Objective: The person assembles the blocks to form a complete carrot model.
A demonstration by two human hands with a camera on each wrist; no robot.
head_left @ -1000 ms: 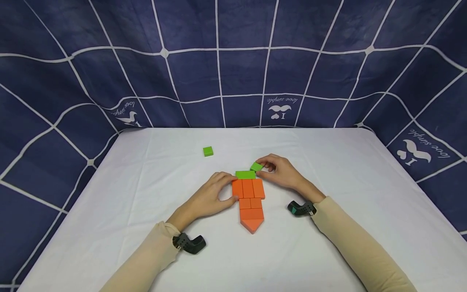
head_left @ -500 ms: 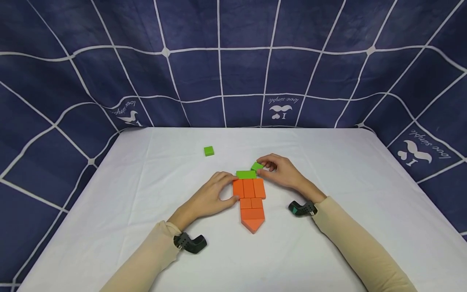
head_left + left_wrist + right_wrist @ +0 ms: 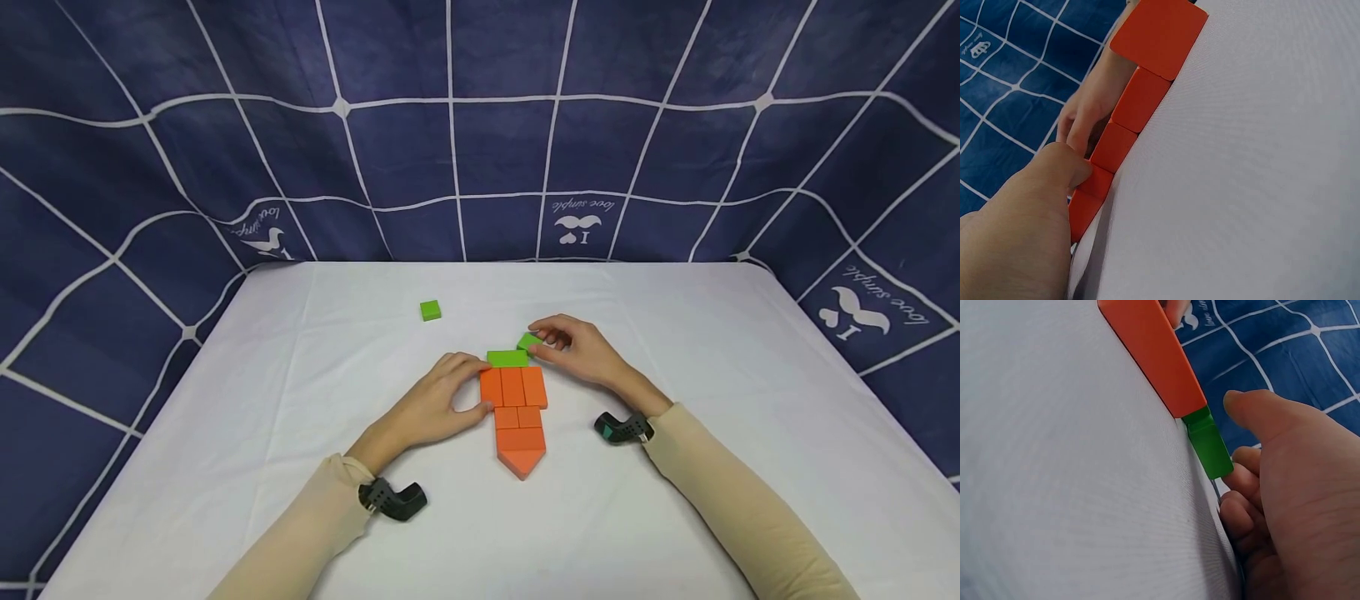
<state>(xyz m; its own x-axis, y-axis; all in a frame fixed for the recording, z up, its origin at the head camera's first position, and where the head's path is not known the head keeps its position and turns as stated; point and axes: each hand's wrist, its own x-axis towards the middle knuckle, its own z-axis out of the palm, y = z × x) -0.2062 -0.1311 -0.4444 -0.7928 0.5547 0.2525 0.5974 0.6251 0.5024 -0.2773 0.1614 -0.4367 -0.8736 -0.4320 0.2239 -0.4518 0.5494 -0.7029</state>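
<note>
Orange blocks lie joined in a flat figure, its pointed orange block [image 3: 521,462] nearest the person. My left hand [image 3: 431,404] holds the leftmost tall orange block [image 3: 491,388], index fingertip at its far end, thumb at its near corner. A green rectangular block [image 3: 507,358] sits against the far side of the orange ones. Just beyond its right end is a small green block [image 3: 528,342], turned at an angle. My right hand [image 3: 581,350] has its curled fingers and thumb around that block; in the right wrist view the fingertips [image 3: 1241,478] are at the end of the green block [image 3: 1210,450].
Another small green block [image 3: 431,310] lies alone farther back on the white cloth [image 3: 337,333]. A dark blue curtain with white lines [image 3: 495,142] hangs behind the table and along both sides. Each wrist wears a black camera, such as the right wrist camera [image 3: 618,427].
The right thumb has shifted slightly left and covers more of the small green block's near right corner. The left hand stays on the orange block.
</note>
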